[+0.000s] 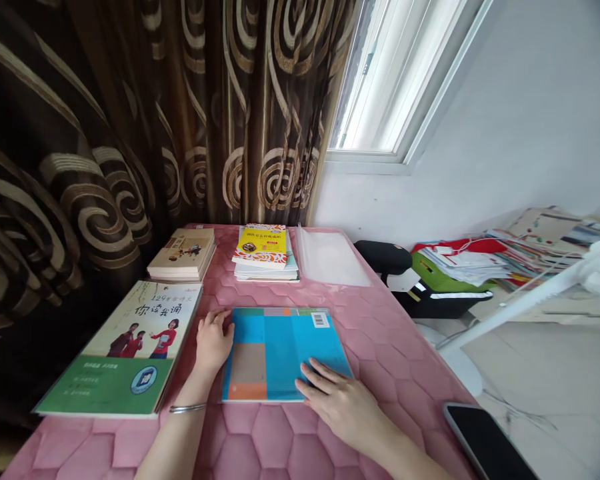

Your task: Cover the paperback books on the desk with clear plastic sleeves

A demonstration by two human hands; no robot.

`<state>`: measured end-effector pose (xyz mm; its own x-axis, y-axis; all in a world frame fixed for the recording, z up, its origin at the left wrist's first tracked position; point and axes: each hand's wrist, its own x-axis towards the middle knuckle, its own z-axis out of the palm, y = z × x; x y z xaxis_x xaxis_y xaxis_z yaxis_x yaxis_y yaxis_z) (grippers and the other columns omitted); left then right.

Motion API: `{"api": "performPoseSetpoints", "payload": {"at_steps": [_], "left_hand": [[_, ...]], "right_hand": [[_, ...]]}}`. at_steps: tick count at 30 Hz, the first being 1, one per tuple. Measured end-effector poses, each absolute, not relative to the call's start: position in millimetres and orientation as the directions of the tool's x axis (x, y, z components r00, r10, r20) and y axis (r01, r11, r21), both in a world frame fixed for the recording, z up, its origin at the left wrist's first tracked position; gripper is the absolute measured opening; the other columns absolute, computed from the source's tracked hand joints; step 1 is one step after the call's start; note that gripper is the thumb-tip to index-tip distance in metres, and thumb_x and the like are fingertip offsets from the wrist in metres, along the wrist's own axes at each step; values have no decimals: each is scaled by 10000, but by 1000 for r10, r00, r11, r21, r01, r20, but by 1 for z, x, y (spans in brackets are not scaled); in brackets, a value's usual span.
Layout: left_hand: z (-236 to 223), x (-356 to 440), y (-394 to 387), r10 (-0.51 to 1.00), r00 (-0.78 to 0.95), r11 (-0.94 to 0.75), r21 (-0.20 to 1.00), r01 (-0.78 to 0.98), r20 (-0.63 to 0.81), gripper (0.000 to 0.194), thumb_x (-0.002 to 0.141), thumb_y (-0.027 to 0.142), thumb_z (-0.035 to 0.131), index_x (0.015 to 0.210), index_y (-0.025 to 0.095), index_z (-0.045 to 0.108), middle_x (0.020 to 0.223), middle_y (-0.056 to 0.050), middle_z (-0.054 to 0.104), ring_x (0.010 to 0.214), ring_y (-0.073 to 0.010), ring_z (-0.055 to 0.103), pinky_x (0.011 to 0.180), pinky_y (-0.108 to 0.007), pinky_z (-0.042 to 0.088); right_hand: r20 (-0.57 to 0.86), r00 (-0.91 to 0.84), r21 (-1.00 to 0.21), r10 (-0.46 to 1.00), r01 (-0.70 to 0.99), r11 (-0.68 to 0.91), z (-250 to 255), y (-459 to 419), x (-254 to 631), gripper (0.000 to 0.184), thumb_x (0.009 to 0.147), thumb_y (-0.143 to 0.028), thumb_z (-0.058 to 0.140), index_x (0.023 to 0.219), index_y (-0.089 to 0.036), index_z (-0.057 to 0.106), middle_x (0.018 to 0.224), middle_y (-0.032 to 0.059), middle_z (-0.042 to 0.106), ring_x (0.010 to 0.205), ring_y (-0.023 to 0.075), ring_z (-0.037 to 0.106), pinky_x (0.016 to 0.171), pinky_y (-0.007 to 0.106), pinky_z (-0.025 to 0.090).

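Observation:
A thin book with a blue back cover point(290, 343), patched with brown and orange and bearing a barcode, lies closed on the pink quilted table cover point(285, 433). My left hand point(214, 343) is at its upper left edge, the fingers curled in and touching that edge; a silver bangle circles the wrist. Across the book's lower right part my right hand point(340, 400) rests flat, fingers stretched out. Just left of my left hand is a stack of large green and white books point(115, 363), with people pictured on the top cover.
Farther back are a stack of smaller tan books point(183, 255), a pile topped by a yellow book point(263, 243) and a clear plastic sheet point(333, 257). A phone point(487, 443) lies at the lower right. Beyond the right edge stands a white fan point(520, 300); a patterned curtain point(205, 113) hangs behind.

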<state>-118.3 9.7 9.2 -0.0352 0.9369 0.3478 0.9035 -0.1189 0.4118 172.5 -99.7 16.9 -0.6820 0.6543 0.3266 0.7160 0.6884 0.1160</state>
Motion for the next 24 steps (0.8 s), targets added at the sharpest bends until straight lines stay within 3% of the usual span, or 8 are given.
{"api": "performPoseSetpoints", "payload": {"at_steps": [6, 11, 14, 17, 21, 24], "left_hand": [[11, -117, 9, 940, -47, -108, 425, 899, 337, 308, 869, 172, 457, 1077, 153, 683, 1137, -122, 678, 1076, -268, 606, 960, -436, 433], [10, -117, 9, 937, -55, -105, 426, 899, 346, 298, 861, 178, 462, 1056, 166, 687, 1143, -120, 678, 1073, -273, 606, 951, -446, 440], [8, -117, 10, 929, -68, -106, 437, 893, 363, 312, 870, 166, 426, 1036, 183, 689, 1128, -109, 686, 1066, -264, 611, 952, -445, 443], [7, -119, 12, 927, -77, -109, 460, 881, 367, 342, 866, 134, 390, 1028, 170, 690, 1101, -111, 698, 1057, -261, 617, 944, -436, 453], [8, -119, 12, 924, -90, -101, 464, 880, 372, 327, 867, 146, 401, 1008, 170, 695, 1064, -116, 701, 1029, -270, 622, 919, -432, 465], [11, -115, 9, 931, -97, -72, 438, 896, 352, 279, 878, 251, 479, 1045, 172, 688, 1083, -116, 680, 1022, -279, 612, 932, -437, 455]], "right_hand": [[363, -681, 82, 635, 703, 707, 18, -98, 172, 247, 949, -239, 516, 1123, -222, 691, 1234, 69, 672, 1180, 262, 601, 915, 365, 557], [336, -689, -47, 642, 668, 742, 28, -95, 170, 262, 968, -206, 465, 1058, -209, 711, 1127, 49, 723, 1087, 191, 656, 911, 293, 537], [228, -691, -118, 686, 679, 724, 54, -87, 171, 306, 976, -187, 423, 956, -243, 723, 914, -7, 755, 836, 135, 700, 737, 221, 534], [181, -630, -62, 755, 759, 648, 98, -66, 171, 336, 963, -168, 413, 856, -259, 718, 723, -20, 693, 629, 128, 625, 572, 232, 452], [354, -519, 66, 778, 844, 533, 159, -14, 161, 318, 966, -191, 427, 891, -236, 733, 908, 50, 691, 914, 202, 572, 814, 315, 434], [377, -374, 123, 848, 927, 354, 183, 36, 149, 324, 956, -190, 431, 906, -213, 750, 924, 88, 673, 987, 247, 540, 838, 346, 424]]}}
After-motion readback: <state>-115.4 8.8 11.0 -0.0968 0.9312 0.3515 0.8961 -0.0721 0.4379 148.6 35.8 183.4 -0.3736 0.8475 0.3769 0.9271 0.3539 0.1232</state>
